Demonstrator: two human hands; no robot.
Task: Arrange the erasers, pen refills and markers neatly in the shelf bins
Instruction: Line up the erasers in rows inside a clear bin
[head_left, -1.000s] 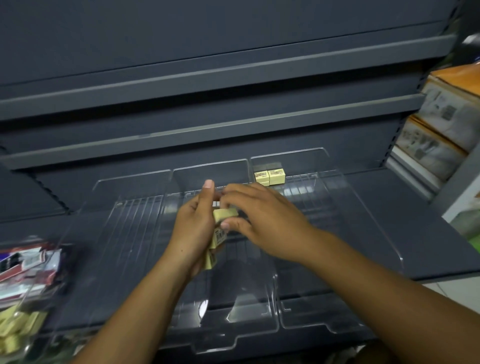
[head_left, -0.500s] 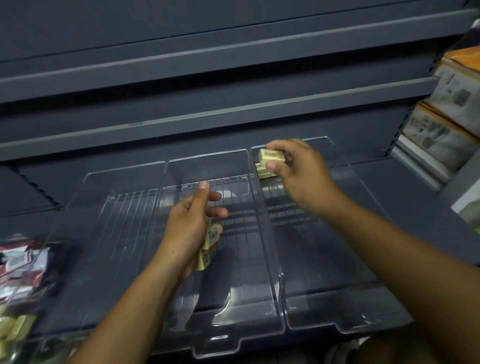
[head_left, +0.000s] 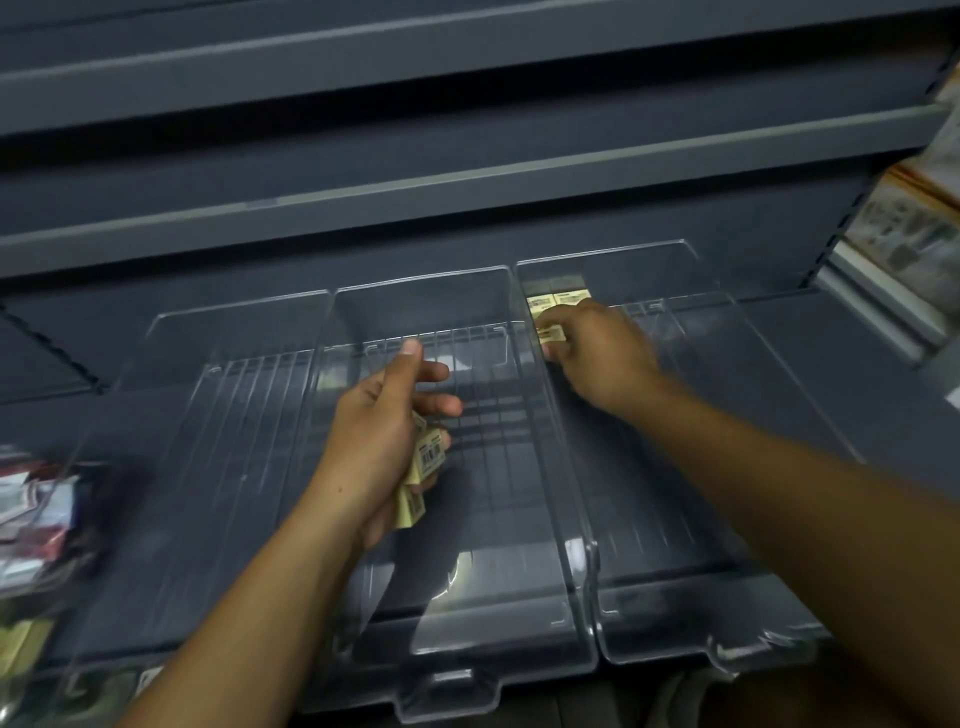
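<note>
Head-worn view, down onto shelf bins (head_left: 457, 644)

We saw pale yellow erasers (head_left: 428, 457) with black barcodes, clear ribbed bins (head_left: 234, 467), a dark slate-grey shelf (head_left: 467, 130), orange-and-white boxes (head_left: 914, 218), and blurred red-and-white packets (head_left: 31, 509).

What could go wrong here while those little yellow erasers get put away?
The left hand holds several erasers in a loose-looking grip; one might slip into the middle bin. The right hand, holding an eraser just in front of the two back erasers, might knock that row crooked.
</note>
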